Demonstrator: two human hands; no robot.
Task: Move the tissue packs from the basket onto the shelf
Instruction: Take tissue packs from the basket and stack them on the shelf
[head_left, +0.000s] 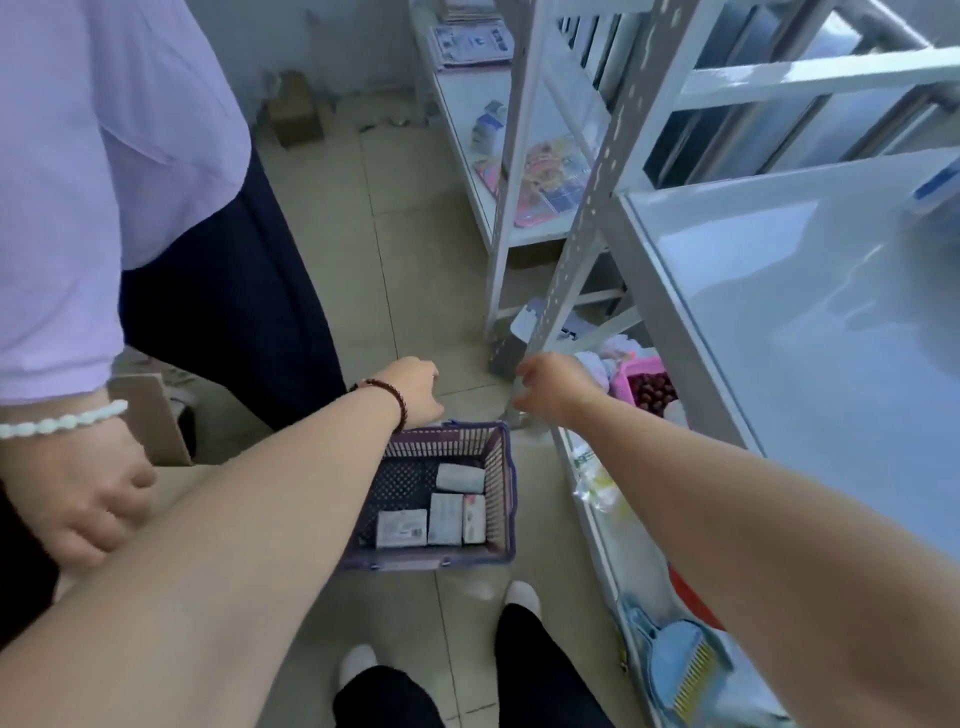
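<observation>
A purple plastic basket (501, 483) hangs over the tiled floor in front of me. Several tissue packs (445, 518) lie in its right half; one more tissue pack (460, 478) lies just behind them. My left hand (415, 392), with a dark bead bracelet on the wrist, is curled over the basket's far rim and its fingers are hidden. My right hand (556, 389) hovers beside the basket near a perforated shelf post, fingers curled, nothing visible in them. The white shelf (779, 322) has a bare glossy board at the right.
Another person in a lilac shirt stands close at the left, a hand (78, 493) near my left forearm, beside a cardboard piece (150, 421). A pink basket (644, 374) and a blue dustpan brush (680, 670) sit on lower boards. A second rack (545, 182) stands behind.
</observation>
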